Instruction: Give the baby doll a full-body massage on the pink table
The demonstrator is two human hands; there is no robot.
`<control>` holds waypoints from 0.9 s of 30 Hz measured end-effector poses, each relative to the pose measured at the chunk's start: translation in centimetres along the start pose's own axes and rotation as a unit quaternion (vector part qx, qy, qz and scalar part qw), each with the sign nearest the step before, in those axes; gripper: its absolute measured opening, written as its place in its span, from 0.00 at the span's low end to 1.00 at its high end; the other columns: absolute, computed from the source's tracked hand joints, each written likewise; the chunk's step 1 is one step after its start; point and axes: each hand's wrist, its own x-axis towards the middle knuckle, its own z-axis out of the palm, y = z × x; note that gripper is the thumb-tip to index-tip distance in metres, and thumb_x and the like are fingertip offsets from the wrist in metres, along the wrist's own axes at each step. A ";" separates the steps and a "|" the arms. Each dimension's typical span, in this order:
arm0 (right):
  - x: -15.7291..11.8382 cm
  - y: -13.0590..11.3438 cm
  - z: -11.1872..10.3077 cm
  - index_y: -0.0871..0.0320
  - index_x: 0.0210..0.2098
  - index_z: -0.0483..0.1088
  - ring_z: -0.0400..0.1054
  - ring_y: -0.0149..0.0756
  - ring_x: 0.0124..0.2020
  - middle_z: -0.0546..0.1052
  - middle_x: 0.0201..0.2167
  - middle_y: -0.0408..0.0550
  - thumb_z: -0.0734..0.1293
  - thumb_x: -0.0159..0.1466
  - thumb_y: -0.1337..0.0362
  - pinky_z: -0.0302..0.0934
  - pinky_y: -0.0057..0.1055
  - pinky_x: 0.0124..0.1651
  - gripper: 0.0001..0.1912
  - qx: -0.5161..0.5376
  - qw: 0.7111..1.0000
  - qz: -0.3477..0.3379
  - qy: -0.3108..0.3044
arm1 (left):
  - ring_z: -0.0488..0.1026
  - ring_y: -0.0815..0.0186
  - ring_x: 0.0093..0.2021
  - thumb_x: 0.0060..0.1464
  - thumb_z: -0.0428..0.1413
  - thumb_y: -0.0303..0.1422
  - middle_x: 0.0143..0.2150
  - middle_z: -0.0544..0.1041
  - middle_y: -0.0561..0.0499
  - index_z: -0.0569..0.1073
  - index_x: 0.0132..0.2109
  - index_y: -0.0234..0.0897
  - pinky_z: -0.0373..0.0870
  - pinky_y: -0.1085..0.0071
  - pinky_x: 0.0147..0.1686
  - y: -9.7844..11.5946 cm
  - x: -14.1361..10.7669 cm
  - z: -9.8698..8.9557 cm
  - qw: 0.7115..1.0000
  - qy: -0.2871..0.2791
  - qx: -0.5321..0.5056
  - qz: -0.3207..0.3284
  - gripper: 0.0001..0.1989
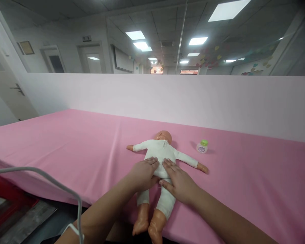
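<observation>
A baby doll (159, 149) with a white cloth body lies on a pink sheet, its head toward the wall and its legs toward me. Its arms are spread out to the sides. My left hand (144, 173) rests flat on the left side of the doll's lower torso, fingers stretched out. On the right side of the same torso lies my right hand (179, 179), also flat, with the thumb apart from the fingers. Neither hand grips anything. To the right of the doll stands a small clear bottle (202, 147) with a green cap and a printed label.
The pink sheet (78, 145) covers a wide table against a low white wall (167, 98) with glass above it. A grey cable (58, 183) loops across the lower left, near my left forearm. A red stool (10, 203) stands below the table's left edge.
</observation>
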 end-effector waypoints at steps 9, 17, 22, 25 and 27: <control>0.5 -0.3 -1.5 0.65 0.75 0.51 0.43 0.50 0.78 0.50 0.77 0.58 0.57 0.72 0.38 0.42 0.48 0.77 0.45 0.007 1.000 0.008 -0.003 | 0.58 0.48 0.74 0.66 0.52 0.45 0.75 0.59 0.35 0.58 0.74 0.28 0.58 0.54 0.71 -0.1 1.0 -0.8 1.000 0.013 0.008 -0.001 0.37; 1.5 0.9 -2.1 0.67 0.76 0.44 0.38 0.49 0.79 0.44 0.78 0.59 0.56 0.70 0.34 0.39 0.46 0.78 0.51 0.022 0.999 0.029 0.001 | 0.52 0.45 0.76 0.70 0.43 0.52 0.76 0.55 0.31 0.57 0.74 0.24 0.53 0.49 0.73 -0.6 2.9 -0.5 1.000 0.006 0.001 -0.016 0.39; 1.9 1.6 -1.0 0.68 0.77 0.41 0.35 0.48 0.79 0.40 0.78 0.60 0.54 0.70 0.33 0.37 0.44 0.78 0.52 0.028 0.999 0.029 -0.024 | 0.53 0.45 0.76 0.70 0.42 0.52 0.75 0.56 0.28 0.57 0.73 0.21 0.53 0.48 0.72 -0.4 3.2 0.3 0.999 -0.021 -0.004 -0.032 0.40; 2.0 1.7 -0.6 0.68 0.77 0.41 0.35 0.48 0.79 0.40 0.78 0.60 0.55 0.69 0.33 0.37 0.45 0.78 0.53 0.036 0.999 0.025 -0.023 | 0.55 0.45 0.75 0.70 0.42 0.52 0.74 0.58 0.29 0.58 0.73 0.22 0.54 0.49 0.72 -0.4 3.1 0.5 0.999 -0.020 -0.003 -0.029 0.39; 2.0 1.7 -0.8 0.66 0.77 0.41 0.35 0.48 0.79 0.40 0.78 0.59 0.55 0.69 0.32 0.37 0.45 0.78 0.53 0.044 0.999 0.022 -0.021 | 0.55 0.45 0.75 0.70 0.44 0.52 0.74 0.59 0.30 0.59 0.73 0.23 0.55 0.49 0.71 -0.5 3.1 0.1 0.999 -0.018 -0.005 -0.030 0.39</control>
